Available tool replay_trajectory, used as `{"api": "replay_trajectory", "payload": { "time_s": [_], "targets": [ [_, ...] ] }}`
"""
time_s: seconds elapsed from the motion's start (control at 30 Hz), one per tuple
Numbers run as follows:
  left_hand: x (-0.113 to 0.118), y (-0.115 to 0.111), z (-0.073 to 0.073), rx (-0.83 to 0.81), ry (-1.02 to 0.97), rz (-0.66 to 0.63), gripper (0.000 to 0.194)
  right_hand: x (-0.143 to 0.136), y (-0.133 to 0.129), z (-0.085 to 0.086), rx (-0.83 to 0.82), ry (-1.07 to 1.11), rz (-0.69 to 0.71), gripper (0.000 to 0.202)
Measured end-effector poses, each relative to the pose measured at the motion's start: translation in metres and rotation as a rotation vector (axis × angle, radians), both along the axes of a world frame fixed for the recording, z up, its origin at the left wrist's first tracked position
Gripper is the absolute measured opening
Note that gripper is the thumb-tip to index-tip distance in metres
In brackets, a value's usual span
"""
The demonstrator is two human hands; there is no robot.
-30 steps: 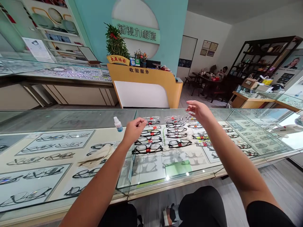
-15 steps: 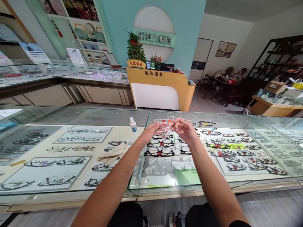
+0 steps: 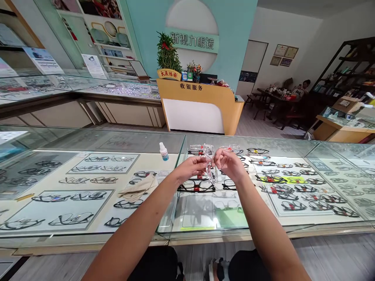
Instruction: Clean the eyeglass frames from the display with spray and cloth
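Note:
A pair of clear-framed eyeglasses (image 3: 212, 175) is held up on end between my two hands, above the glass counter. My left hand (image 3: 191, 168) has its fingertips closed on the frame from the left, near the middle. From the right, my right hand (image 3: 227, 160) pinches the frame with thumb and forefinger, the other fingers curled. Below my hands, several dark-framed glasses (image 3: 197, 187) with red tags stand in rows inside the case. The exact fingertip contacts are too small to make out.
On the counter to the left stand a small white spray bottle (image 3: 164, 152) and a crumpled beige cloth (image 3: 139, 189). More glasses lie on display trays (image 3: 99, 200). Behind is a wooden cashier desk (image 3: 199, 93). A person (image 3: 301, 89) sits at a far table.
The clear eyeglasses have turned upright between my hands, and the orange tag on them no longer shows. My left hand has dropped slightly and its fingers have shifted on the frame.

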State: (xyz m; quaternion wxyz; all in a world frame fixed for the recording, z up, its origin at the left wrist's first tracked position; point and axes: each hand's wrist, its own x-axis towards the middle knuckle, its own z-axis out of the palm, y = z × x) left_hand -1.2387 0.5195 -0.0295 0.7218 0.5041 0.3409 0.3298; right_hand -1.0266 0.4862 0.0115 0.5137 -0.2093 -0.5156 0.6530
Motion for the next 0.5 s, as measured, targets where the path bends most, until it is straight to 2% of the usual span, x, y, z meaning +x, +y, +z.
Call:
{"api": "replay_trajectory", "payload": {
  "time_s": [0.2, 0.37, 0.5],
  "targets": [
    [0.006, -0.004, 0.005, 0.111, -0.064, 0.113, 0.052, 0.005, -0.005, 0.004, 0.093, -0.043, -0.025, 0.031],
    [0.007, -0.004, 0.01, 0.253, -0.022, 0.284, 0.055, 0.005, -0.006, 0.002, 0.195, -0.337, -0.362, 0.021],
    [0.007, -0.003, 0.011, 0.375, 0.012, 0.349, 0.05, -0.006, -0.004, -0.006, 0.3, -0.49, -0.404, 0.019]
  ]
}}
